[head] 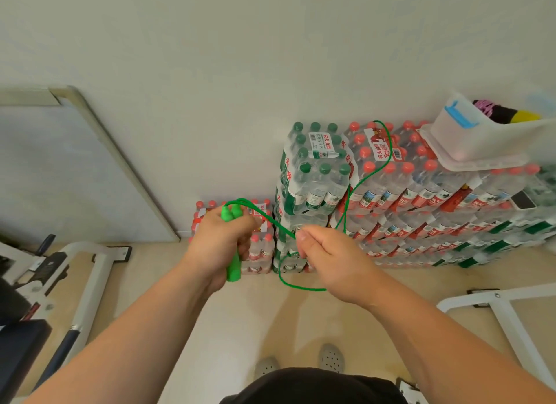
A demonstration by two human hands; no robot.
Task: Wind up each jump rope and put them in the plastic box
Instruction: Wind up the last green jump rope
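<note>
Winding the green jump rope by hand

You are clamping both green handles (233, 241) together in your left hand (219, 241), anchoring the coil, while your right hand (328, 259) is pinching the green cord (373, 169) just beside that grip to feed loops. Beyond it the slack is trailing up over the stacked water bottles (391, 193), toward the plastic box (481, 132) on top.

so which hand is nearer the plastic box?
Right. The right hand pinches the rope below-left of the box; the left hand, gripping the green handles, is farther left.
</note>
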